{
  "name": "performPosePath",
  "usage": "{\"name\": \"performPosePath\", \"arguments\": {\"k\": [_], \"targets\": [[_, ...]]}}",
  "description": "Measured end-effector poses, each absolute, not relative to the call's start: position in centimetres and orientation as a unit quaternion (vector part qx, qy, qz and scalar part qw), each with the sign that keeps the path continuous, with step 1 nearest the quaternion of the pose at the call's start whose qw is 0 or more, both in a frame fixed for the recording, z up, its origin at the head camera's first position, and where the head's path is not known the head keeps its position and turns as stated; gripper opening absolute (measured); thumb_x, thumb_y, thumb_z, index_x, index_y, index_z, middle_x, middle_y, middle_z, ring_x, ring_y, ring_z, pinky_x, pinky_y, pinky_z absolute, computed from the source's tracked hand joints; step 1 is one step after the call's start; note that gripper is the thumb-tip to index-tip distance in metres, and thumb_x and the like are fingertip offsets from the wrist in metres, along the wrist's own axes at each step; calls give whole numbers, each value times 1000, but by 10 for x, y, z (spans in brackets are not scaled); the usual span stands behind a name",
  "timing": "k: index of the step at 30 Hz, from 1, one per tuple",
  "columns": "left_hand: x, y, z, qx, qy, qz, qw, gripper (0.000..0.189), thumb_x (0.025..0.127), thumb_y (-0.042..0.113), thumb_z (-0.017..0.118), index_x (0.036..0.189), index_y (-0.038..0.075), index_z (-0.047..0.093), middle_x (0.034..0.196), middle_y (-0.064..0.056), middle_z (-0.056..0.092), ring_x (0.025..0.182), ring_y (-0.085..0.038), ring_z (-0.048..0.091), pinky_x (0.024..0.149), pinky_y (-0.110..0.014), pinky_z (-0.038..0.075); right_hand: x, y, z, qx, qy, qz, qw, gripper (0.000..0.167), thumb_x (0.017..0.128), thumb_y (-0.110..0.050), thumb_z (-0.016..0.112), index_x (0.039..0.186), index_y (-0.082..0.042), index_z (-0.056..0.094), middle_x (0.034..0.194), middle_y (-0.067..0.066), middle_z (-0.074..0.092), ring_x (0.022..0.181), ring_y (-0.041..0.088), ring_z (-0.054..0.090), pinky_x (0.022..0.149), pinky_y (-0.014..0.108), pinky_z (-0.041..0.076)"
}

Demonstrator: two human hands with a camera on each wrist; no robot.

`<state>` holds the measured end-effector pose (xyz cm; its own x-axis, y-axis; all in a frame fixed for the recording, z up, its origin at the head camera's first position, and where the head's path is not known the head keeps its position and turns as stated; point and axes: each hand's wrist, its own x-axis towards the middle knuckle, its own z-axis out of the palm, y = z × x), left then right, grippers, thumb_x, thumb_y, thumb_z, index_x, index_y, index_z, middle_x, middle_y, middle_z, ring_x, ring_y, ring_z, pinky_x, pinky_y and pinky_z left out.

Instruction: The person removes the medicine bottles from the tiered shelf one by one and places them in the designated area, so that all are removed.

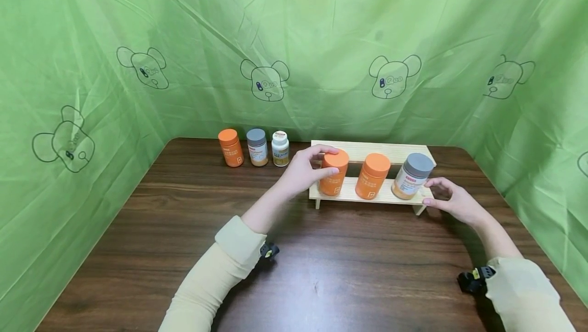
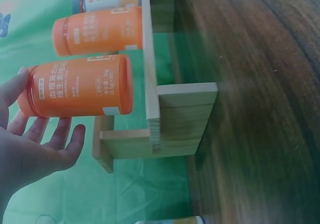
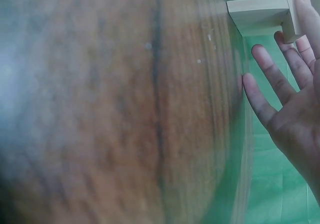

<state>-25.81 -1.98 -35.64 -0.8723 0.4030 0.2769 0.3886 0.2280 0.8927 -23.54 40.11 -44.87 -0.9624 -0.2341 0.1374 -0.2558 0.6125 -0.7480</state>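
Note:
My left hand (image 1: 299, 172) grips an orange jar (image 1: 334, 174) near its lid, thumb on one side and fingers on the other. In the left wrist view a narrow gap shows between this jar's base and the lower board of a two-step wooden rack (image 2: 151, 84). A second orange jar (image 1: 372, 176) stands mid-board, and a grey-lidded jar (image 1: 411, 176) with a white label stands to its right. My right hand (image 1: 457, 204) holds the rack's right end between thumb and fingers; the right wrist view shows several fingers (image 3: 272, 76) spread beyond the wood.
Left of the rack, at the back of the dark wooden table (image 1: 294, 270), stand a small orange jar (image 1: 231, 148), a grey-lidded jar (image 1: 257, 147) and a small white-capped bottle (image 1: 280, 149). A green curtain (image 1: 321, 30) hangs behind the table and at both sides.

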Motion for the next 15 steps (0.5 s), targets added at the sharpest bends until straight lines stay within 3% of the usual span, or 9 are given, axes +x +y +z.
{"name": "performPosePath", "arguments": {"k": [9, 15], "targets": [[-252, -36, -346, 265, 758, 597, 6, 39, 80, 17, 76, 117, 14, 63, 118, -1, 63, 100, -18, 62, 84, -32, 53, -235, 400, -446, 130, -900, 415, 10, 42, 83, -11, 72, 118, -2, 50, 106, -13, 56, 94, -10, 52, 78, 11, 42], [-252, -49, -346, 245, 761, 600, -1, 39, 79, 18, 77, 116, 18, 64, 118, 2, 63, 102, -16, 61, 82, -31, 53, -233, 399, -446, 135, -900, 413, 15, 40, 83, -10, 72, 116, -1, 51, 103, -9, 59, 92, -8, 53, 75, 12, 43]]}}
